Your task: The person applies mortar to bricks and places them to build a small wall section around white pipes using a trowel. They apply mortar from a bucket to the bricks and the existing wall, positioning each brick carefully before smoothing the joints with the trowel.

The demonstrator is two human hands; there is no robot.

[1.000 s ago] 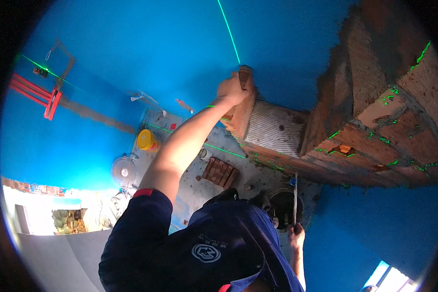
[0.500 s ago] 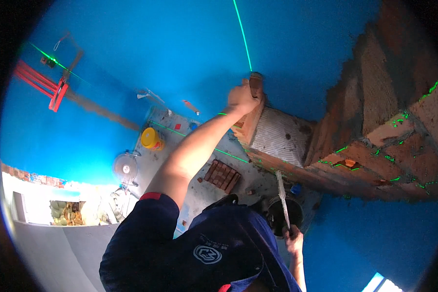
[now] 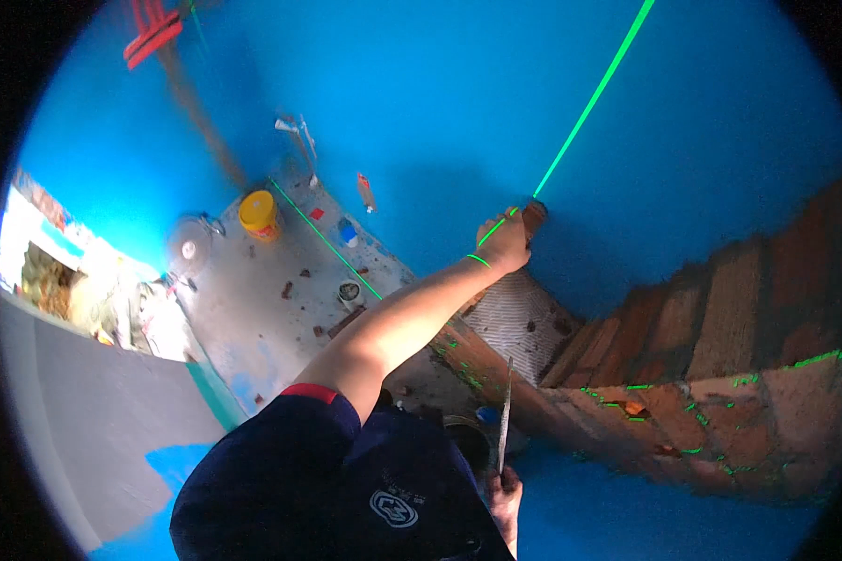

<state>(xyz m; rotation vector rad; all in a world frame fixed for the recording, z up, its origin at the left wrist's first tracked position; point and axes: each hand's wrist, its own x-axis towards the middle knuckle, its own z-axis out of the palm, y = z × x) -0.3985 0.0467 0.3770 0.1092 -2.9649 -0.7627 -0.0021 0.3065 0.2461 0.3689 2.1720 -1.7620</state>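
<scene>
My left arm reaches across to the blue wall. At its end, my left hand is closed around a reddish-brown brick, held against the wall where a green laser line meets it. Just below that hand is a grey surface combed into ridges, bordered by brickwork. Lower down, my right hand grips a long, thin, mortar-smeared tool, perhaps a trowel seen edge-on, pointing up. Beside it is a dark bucket, partly hidden by my body.
On the grey floor are a yellow bucket, a small white pot, a blue-and-white item and scattered brick pieces. A round clear disc-like object is near the left wall. Red bars project at upper left.
The view has turned, so the scene appears shifted and tilted. My left hand remains on the brick at the wall. The tool in my right hand shows a thinner edge; the floor's brick stack is now hidden.
</scene>
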